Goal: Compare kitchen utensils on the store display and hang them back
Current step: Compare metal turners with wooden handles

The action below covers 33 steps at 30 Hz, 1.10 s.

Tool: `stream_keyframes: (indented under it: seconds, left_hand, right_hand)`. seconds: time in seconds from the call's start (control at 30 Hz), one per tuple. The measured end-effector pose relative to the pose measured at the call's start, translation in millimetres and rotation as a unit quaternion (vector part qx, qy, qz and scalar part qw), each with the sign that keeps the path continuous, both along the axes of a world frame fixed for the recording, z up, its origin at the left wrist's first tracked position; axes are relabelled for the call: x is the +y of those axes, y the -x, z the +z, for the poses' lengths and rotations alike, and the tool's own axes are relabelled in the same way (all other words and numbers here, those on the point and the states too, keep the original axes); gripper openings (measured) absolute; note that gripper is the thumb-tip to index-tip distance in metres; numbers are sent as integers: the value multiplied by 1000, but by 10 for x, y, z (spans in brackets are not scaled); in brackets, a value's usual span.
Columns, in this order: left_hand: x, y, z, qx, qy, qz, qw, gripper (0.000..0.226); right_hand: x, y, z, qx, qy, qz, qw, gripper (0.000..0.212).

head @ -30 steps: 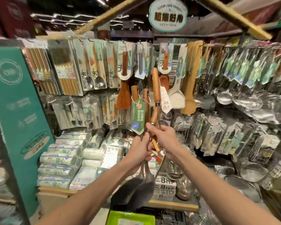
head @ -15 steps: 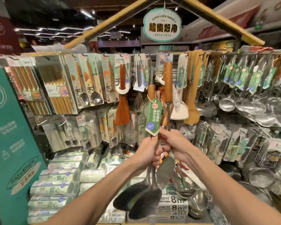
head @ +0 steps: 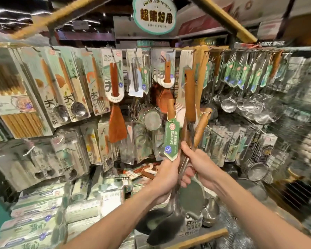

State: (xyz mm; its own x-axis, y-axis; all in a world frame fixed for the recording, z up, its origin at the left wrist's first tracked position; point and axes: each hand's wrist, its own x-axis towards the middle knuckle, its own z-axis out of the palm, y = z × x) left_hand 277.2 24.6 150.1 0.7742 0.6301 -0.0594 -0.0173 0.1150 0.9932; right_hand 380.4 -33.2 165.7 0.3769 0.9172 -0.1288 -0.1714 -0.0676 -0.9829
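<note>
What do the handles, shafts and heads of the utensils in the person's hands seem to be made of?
Handles: probably wood, warm brown and matt, without gloss. Shafts: apparently steel, silvery with bright glints. Heads: likely metal, dark grey with a dull sheen; the blur leaves a coating open.

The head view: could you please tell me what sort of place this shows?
Most likely a shop's kitchenware aisle: packaged spoons hang in rows, a green price tag marked 10.9 dangles from a wooden handle, and an oval sign hangs overhead.
</note>
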Motion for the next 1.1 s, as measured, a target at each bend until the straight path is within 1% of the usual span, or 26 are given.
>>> stream_keyframes:
  seconds: [0.07,0.13,0.2,0.27,0.3,0.37,0.5,0.57,0.7,0.8,0.9,0.93,0.97,1.03,1.07,1.1]
  left_hand:
    - [-37,-31,-36,0,21,11,1000,43]
    - [-65,-101,-74,-6,25,20,999,35]
    - [-84,-186,-99,-6,16,45,999,40]
    - [-94,-278,-94,7,38,89,995,45]
    - [-82,-331,-106,7,54,110,992,45]
    - [-61,-442,-136,2,57,148,987,43]
    - [-92,-670,-114,-17,9,219,975,35]
    - [-80,-834,-121,-17,4,262,965,30]
    - [-69,-1161,-24,31,-35,323,945,42]
    - [-97,-1297,79,65,-77,328,939,33]
    - [-134,-1380,132,60,-99,280,953,27]
    - [-157,-1407,146,52,-94,268,957,30]
    - [-184,-1428,166,40,-81,256,962,40]
    - [-222,-1502,185,0,-78,227,971,68]
    - [-245,-1531,189,2,-90,218,972,79]
    - [-250,-1559,157,28,-104,222,969,80]
  right_hand:
    - [-48,-17,-21,-28,6,-44,999,45]
    - [-93,-80,-54,-55,16,-83,995,44]
    - [-140,-168,-101,-68,27,-108,991,46]
    - [-219,-306,-143,-90,41,-146,984,45]
    - [-260,-377,-162,-102,44,-162,981,44]
    - [-338,-519,-172,-116,45,-177,976,43]
    - [-451,-820,-176,-123,37,-156,979,42]
    - [-482,-932,-141,-131,27,-135,982,42]
    - [-538,-1150,-144,-151,15,-88,985,46]
    - [-569,-1424,-163,-142,2,-77,987,38]
    - [-600,-1726,-109,-121,-6,-84,989,33]
    - [-616,-1812,-85,-106,-10,-75,991,31]
    - [-632,-1886,-60,-92,-15,-62,994,30]
    - [-656,-2039,-35,-67,-31,-42,996,31]
    - [-664,-2122,-33,-60,-39,-37,997,34]
    - [-678,-2205,-33,-56,-44,-37,997,36]
